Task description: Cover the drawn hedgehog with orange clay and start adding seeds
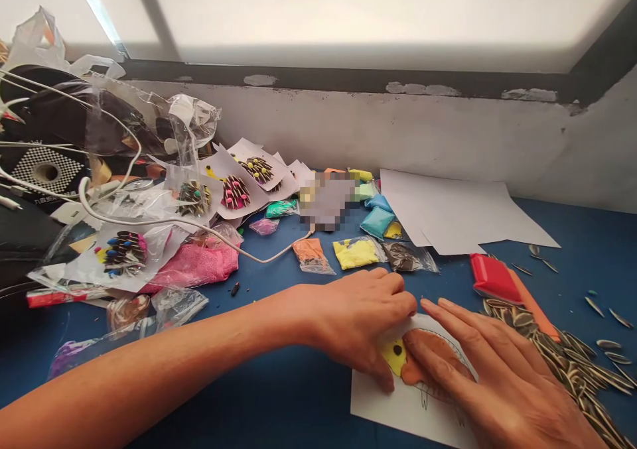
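A white sheet with an animal drawing (371, 406) lies on the blue table at the front right. Yellow modelling clay (394, 356) with a black eye dot fills its head. Flattened brown clay (442, 348) covers part of the body, and pen-drawn legs show below. My left hand (361, 316) rests over the sheet's upper left, fingers bent, thumb apart and touching the paper beside the yellow clay. My right hand (502, 376) has its fingers stretched out across the sheet's right side. Its thumb lies on the brown clay and hides part of it.
Striped sunflower seeds (572, 369) are heaped at right, beside a red clay packet (492, 278). Bagged clay, including a yellow packet (355, 253), and blank paper (438, 203) lie behind. Seed-spiked clay figures (233, 192), a white cable (199, 223) and plastic bags crowd the left.
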### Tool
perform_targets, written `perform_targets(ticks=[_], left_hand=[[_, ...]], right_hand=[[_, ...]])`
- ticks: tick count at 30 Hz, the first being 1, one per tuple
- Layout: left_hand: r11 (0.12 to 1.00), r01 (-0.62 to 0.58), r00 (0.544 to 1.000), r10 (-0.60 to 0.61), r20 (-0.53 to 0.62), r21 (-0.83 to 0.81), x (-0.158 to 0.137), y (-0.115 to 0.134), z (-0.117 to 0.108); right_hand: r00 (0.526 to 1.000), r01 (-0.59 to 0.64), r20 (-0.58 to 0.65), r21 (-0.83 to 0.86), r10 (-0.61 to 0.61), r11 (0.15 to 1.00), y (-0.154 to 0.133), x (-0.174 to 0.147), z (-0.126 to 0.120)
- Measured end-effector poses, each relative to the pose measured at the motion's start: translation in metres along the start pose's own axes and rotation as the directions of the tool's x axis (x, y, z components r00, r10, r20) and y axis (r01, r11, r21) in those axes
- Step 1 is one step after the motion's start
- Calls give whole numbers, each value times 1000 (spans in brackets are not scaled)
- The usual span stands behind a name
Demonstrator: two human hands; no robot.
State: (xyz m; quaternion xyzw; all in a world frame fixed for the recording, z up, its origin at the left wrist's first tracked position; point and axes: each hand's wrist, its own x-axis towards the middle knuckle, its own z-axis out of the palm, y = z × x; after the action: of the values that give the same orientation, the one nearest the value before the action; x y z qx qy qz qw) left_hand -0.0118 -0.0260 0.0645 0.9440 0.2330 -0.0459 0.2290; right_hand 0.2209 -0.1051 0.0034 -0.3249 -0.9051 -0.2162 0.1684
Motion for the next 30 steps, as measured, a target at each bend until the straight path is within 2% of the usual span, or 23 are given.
perform_targets(ticks=[5,11,15,21,27,30], left_hand=[[1000,-7,1000,7,-4,-12,0,-1,1],[1000,-14,1000,14,-7,1,0,-2,2],[1000,-13,1000,13,-2,-6,1,-2,1],[999,-1,1000,1,-2,-39,0,-3,2],[999,-24,999,23,-23,-42,-1,-4,3],[999,-42,999,41,-22,-12,-2,-2,2]], right_hand=[[995,-93,-23,61,95,994,-1,0,-3],[998,-34,46,-15,35,999,0,4,-9],[999,-18,46,-63,21,998,0,10,-10],[990,-137,14,-1,137,991,3,0,-9],[999,-35,24,-70,36,997,2,-1,-11],[999,-33,26,-103,36,994,-1,4,-11]])
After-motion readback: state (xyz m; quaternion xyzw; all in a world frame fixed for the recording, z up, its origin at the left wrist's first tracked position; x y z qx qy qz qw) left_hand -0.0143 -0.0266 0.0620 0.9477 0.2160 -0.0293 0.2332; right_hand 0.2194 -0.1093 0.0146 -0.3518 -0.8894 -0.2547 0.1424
